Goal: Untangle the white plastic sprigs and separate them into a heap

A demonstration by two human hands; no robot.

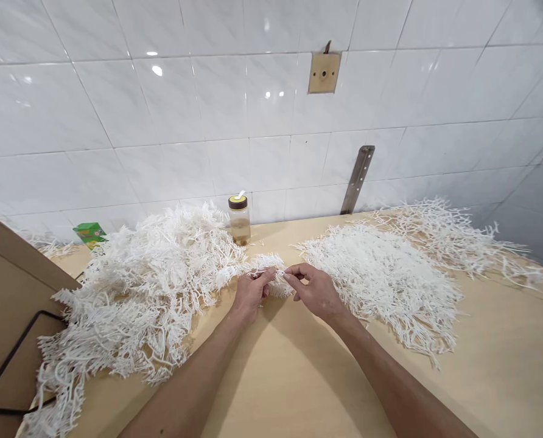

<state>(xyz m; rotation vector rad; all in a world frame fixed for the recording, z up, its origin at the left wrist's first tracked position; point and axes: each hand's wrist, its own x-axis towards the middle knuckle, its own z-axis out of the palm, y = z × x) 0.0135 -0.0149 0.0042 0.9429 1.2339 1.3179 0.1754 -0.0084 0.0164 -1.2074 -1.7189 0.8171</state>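
white strands [279, 286] | in left hand [250, 293] | at fingertips of right hand [316, 291]

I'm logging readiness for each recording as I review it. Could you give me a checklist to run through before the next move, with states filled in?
1. Left hand gripping the small bunch of white strands: ok, thumb and fingers close on it.
2. Right hand holding a strand: cannot tell; its thumb and forefinger are at the bunch, but the tips are too small to judge.
3. Jar upright with its lid on: ok, behind the hands.
4. Both hands away from the jar: ok, neither touches it.
5. Green box fully in view: not ok, the left pile hides part of it.
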